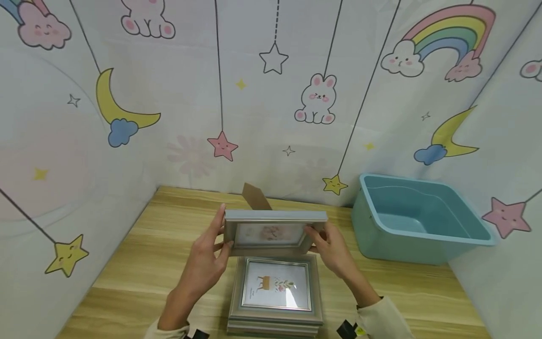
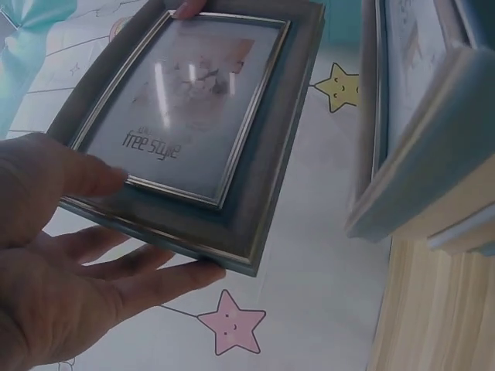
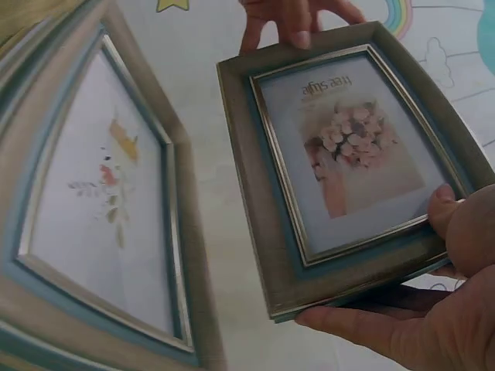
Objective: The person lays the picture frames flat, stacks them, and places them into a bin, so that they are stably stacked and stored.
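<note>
Both hands hold a picture frame [image 1: 271, 252] up in the air, tilted steeply, above a stack of frames. My left hand [image 1: 203, 259] grips its left end, thumb on the front border and fingers behind. At the opposite end my right hand [image 1: 334, 247] pinches it the same way. Pink flowers and the words "free style" show on its print [image 3: 360, 139] in the right wrist view. A brown flap [image 1: 256, 195] sticks up behind it. Below, the top frame of the stack [image 1: 276, 313] lies face up, with a deer and flower print [image 1: 275, 285].
A blue plastic tub [image 1: 423, 240] stands at the back right of the wood-grain table [image 1: 139, 273]. White cloth [image 1: 262, 108] printed with moons, stars and rabbits hangs behind and along both sides.
</note>
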The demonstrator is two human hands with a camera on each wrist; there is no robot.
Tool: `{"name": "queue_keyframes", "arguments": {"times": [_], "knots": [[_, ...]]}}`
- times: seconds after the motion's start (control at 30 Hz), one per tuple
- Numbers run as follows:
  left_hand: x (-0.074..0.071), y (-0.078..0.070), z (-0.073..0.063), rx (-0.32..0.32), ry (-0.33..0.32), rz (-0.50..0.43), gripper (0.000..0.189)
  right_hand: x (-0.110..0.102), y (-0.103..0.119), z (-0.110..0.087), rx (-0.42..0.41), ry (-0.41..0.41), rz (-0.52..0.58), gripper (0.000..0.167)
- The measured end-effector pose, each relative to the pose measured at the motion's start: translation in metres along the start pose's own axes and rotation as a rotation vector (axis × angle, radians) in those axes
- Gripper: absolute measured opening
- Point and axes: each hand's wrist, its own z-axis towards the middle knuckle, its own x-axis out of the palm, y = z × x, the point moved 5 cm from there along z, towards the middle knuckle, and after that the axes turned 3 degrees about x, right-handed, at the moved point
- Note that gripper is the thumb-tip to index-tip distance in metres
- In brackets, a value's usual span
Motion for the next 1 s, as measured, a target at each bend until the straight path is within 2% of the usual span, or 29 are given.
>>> {"name": "queue_keyframes", "arguments": {"times": [0.1, 0.17, 0.33, 0.5, 0.57, 0.77, 1.0], "knots": [[0.006, 0.000, 0.001, -0.089, 0.088, -0.053, 0.099, -0.001, -0.001, -0.009, -0.064, -0.053, -0.029, 0.026], [0.008, -0.001, 0.001, -0.122, 0.117, -0.095, 0.103, -0.001, -0.002, -0.015, -0.103, -0.099, -0.050, 0.023], [0.011, -0.004, 0.004, -0.133, 0.129, -0.117, 0.114, -0.002, -0.006, -0.028, -0.217, -0.207, -0.103, 0.013], [0.011, -0.007, 0.008, -0.135, 0.155, -0.141, 0.125, 0.001, -0.007, -0.039, -0.410, -0.235, -0.046, 0.013], [0.011, -0.008, 0.010, -0.126, 0.167, -0.171, 0.128, 0.003, -0.008, -0.042, -0.462, -0.234, -0.021, 0.016], [0.012, -0.011, 0.013, -0.076, 0.244, -0.306, 0.135, 0.005, -0.013, -0.050, -0.508, -0.251, 0.001, 0.015], [0.012, -0.011, 0.014, 0.055, 0.299, -0.388, 0.133, 0.004, -0.015, -0.055, -0.633, -0.229, 0.029, 0.013]]}}
